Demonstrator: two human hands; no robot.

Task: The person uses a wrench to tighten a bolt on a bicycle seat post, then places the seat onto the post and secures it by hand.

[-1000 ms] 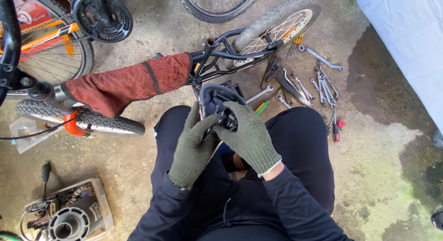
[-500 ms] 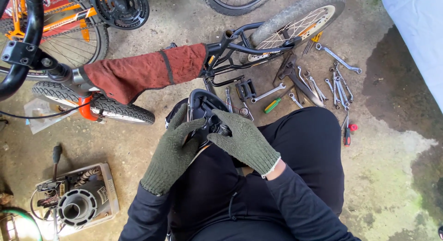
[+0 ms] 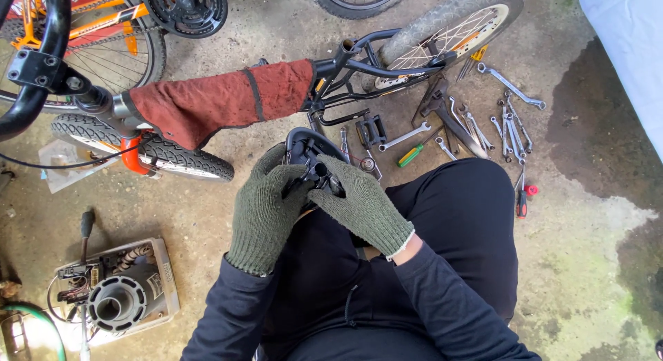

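Observation:
I sit on the ground in dark clothes, both hands in green knit gloves. My left hand (image 3: pixel 266 209) and my right hand (image 3: pixel 359 202) grip a black bicycle saddle (image 3: pixel 304 143) held upside down over my lap. The fingers of both hands meet on the black clamp and rails (image 3: pixel 319 174) on its underside. Whether a tool is in either hand I cannot tell. A small bicycle (image 3: pixel 359 67) lies just beyond the saddle, its frame wrapped in a dark red cloth (image 3: pixel 221 102).
Several spanners (image 3: pixel 507 122), a green-handled screwdriver (image 3: pixel 411 155), a red-handled screwdriver (image 3: pixel 523 198) and a pedal (image 3: pixel 371 131) lie on the concrete ahead to the right. An orange bicycle (image 3: pixel 83 29) stands at the upper left. A box with a motor part (image 3: pixel 114 299) sits at the lower left.
The view has shifted slightly, so everything sits a little lower and to the right. My hands have stayed on the saddle's underside, with only small finger movements.

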